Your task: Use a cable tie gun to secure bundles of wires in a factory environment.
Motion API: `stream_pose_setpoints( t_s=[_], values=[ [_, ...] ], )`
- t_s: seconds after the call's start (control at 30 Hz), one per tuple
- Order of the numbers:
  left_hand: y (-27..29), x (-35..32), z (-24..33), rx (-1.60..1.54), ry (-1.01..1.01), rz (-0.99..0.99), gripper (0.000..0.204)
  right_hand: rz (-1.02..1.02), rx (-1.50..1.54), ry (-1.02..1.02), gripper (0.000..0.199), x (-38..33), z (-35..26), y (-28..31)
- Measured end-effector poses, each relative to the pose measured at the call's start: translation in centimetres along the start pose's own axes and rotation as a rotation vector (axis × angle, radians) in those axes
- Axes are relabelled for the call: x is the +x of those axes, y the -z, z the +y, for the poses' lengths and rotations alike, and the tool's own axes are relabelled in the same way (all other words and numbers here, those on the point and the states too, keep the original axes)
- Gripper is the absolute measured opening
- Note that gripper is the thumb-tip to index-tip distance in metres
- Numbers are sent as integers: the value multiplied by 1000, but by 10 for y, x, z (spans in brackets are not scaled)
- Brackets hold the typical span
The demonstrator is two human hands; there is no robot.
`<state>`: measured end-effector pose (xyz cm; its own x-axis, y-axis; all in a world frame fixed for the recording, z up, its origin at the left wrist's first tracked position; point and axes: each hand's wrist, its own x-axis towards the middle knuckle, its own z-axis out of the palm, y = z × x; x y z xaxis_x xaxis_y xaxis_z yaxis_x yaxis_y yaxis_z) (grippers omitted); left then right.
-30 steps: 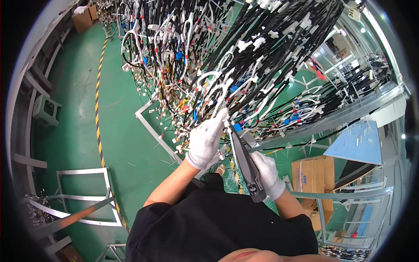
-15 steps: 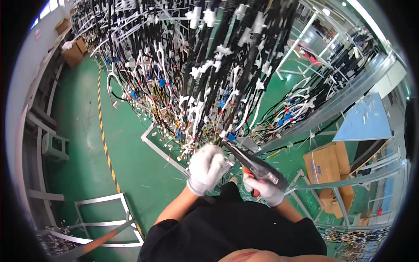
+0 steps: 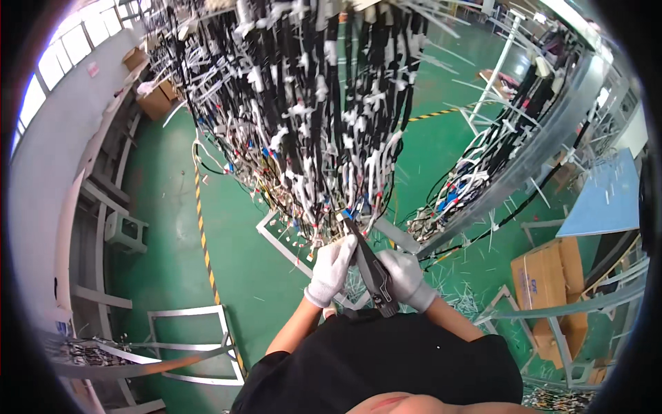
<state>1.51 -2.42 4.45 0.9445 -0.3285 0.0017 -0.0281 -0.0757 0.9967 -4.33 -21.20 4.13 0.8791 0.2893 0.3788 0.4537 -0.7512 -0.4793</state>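
Note:
Many black and white wire harnesses (image 3: 310, 131) hang in a dense bundle in front of me, with white clips and ties along them. My left hand (image 3: 332, 270), in a white glove, is closed at the lower ends of a wire harness; its fingertips partly hide the wires. My right hand (image 3: 408, 277), also gloved in white, grips a black cable tie gun (image 3: 374, 272). The gun's nose points up and away from me, at the wire ends just beyond my left fingers. Its handle and trigger are hidden by the right hand.
A second row of harnesses (image 3: 476, 165) hangs on the right beside a curved metal rail (image 3: 531, 148). Cut tie ends litter the green floor. An open cardboard box (image 3: 534, 276) stands at right, a grey stool (image 3: 125, 231) and white metal frame (image 3: 186, 314) at left.
The cable tie gun has swung more upright and come closer to my left hand, with my right hand moving up and inward. The view has shifted, so the surroundings sit differently.

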Motion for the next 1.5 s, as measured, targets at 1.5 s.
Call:
stream_pose_setpoints(
  t_s=[1.5],
  values=[
    [2, 107, 171, -238, -452, -174, 30, 0, 966, -272, 26, 10, -8, 115]
  ],
)
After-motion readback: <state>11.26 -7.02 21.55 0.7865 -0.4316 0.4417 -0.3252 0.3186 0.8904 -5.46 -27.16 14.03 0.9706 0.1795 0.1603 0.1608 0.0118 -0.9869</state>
